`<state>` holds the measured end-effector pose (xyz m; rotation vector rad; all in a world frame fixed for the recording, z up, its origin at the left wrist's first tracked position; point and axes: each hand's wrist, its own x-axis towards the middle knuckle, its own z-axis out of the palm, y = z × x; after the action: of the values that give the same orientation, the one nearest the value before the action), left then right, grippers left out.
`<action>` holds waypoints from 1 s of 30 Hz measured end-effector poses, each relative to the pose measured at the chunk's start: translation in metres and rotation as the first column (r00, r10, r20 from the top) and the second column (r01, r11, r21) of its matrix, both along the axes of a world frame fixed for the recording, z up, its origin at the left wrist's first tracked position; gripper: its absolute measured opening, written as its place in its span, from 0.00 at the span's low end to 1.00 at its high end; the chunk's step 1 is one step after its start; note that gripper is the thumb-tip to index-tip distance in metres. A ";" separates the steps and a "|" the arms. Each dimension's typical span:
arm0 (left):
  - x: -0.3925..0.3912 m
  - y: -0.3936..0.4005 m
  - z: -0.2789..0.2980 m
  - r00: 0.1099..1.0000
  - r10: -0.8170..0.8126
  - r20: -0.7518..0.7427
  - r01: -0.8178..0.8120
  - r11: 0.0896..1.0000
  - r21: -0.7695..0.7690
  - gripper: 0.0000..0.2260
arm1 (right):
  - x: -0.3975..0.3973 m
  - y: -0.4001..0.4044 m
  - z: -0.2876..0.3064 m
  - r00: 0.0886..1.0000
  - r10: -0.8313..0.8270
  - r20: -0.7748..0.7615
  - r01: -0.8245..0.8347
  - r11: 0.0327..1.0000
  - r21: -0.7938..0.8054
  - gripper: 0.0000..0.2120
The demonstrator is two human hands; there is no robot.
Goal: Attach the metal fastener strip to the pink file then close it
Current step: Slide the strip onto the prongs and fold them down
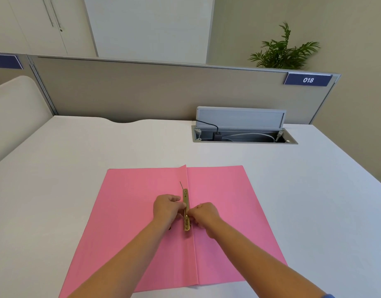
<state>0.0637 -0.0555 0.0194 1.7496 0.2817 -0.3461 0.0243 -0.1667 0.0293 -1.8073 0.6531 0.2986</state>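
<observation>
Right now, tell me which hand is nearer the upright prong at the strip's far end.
Left. The left hand sits just below and left of the prong; the right hand pinches the strip lower down.

single head-worn view, forward and down, close above white desk, partition beyond

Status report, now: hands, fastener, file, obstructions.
Left hand and right hand both pinching the metal fastener strip along the spine fold. Pink file open flat on the desk, not closed. Nothing in the way.
</observation>
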 end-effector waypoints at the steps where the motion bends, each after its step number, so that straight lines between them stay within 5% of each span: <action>1: -0.001 0.000 -0.001 0.999 -0.026 0.034 0.024 0.998 0.056 0.16 | 0.000 0.000 0.000 1.000 0.003 0.002 -0.003 1.000 -0.007 0.14; 12: -0.012 0.010 -0.017 0.814 -0.471 0.339 0.227 0.796 0.562 0.11 | -0.001 -0.004 -0.003 1.000 0.027 0.015 -0.027 0.998 -0.049 0.12; 19: -0.019 0.020 -0.032 0.628 -0.673 0.391 0.275 0.662 0.697 0.13 | -0.001 -0.006 -0.008 0.998 0.062 0.007 -0.059 0.979 -0.193 0.04; 22: -0.022 0.023 -0.040 0.572 -0.700 0.427 0.250 0.645 0.723 0.14 | 0.000 -0.009 -0.009 0.998 0.067 0.001 -0.065 0.972 -0.226 0.08; 30: -0.022 0.024 -0.049 0.568 -0.732 0.375 0.263 0.594 0.760 0.19 | -0.004 -0.009 -0.007 0.994 0.109 -0.031 -0.113 0.954 -0.278 0.11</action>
<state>0.0415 -0.0315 -0.0294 2.5038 -0.8106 -0.0080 0.0208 -0.1754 0.0218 -2.1189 0.6297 0.3075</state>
